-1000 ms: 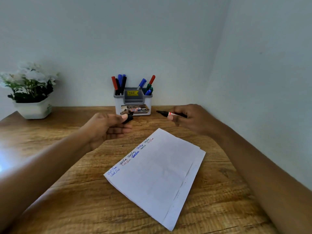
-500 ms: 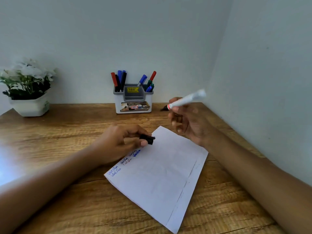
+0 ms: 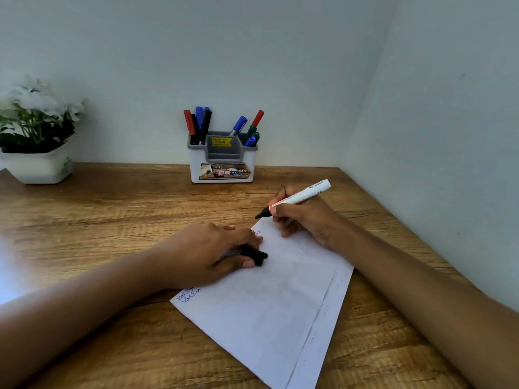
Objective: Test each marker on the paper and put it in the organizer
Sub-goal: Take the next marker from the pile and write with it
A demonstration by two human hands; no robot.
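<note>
A white sheet of paper lies tilted on the wooden desk, with red and blue scribbles along its left edge. My right hand grips an uncapped white marker with a black tip, the tip just above the paper's far corner. My left hand rests on the paper's left edge and holds the marker's black cap. A grey-and-white organizer stands at the back against the wall, with several red, blue, black and green markers in its two side compartments.
A white pot with a flowering plant sits at the back left of the wooden desk. Walls close in behind the desk and along its right side.
My right hand has come down with the marker, its tip now near the paper's far corner. My left hand has moved onto the paper's left edge with the cap.
</note>
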